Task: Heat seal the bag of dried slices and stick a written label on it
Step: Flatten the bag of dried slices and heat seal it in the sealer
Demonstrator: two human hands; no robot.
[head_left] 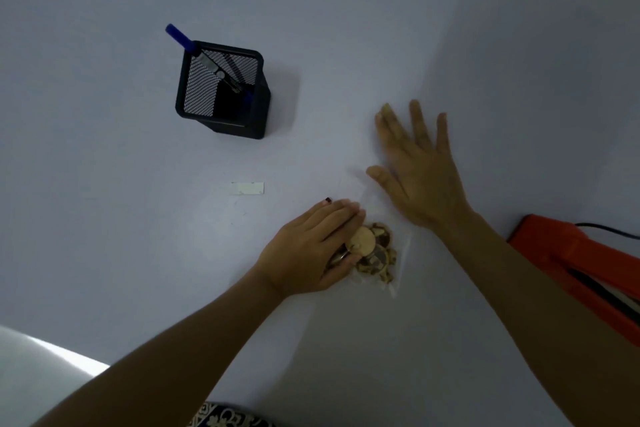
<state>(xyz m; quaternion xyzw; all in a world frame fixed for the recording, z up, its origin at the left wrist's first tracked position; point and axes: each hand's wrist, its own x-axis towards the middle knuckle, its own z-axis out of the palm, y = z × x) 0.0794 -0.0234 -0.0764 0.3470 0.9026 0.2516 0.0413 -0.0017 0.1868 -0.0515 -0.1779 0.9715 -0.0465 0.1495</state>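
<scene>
A clear plastic bag of tan dried slices lies flat on the white table, its empty upper part stretching up and to the left. My left hand rests on the bag's left side, with its fingers curled over the slices. My right hand hovers just beyond the bag's top with the fingers spread and nothing in it. A small white label lies on the table to the left of the bag. The orange heat sealer sits at the right edge, partly cut off.
A black mesh pen holder stands at the back left with a blue-capped pen sticking out. A black cable runs from the sealer. The table's front left edge curves near my left arm.
</scene>
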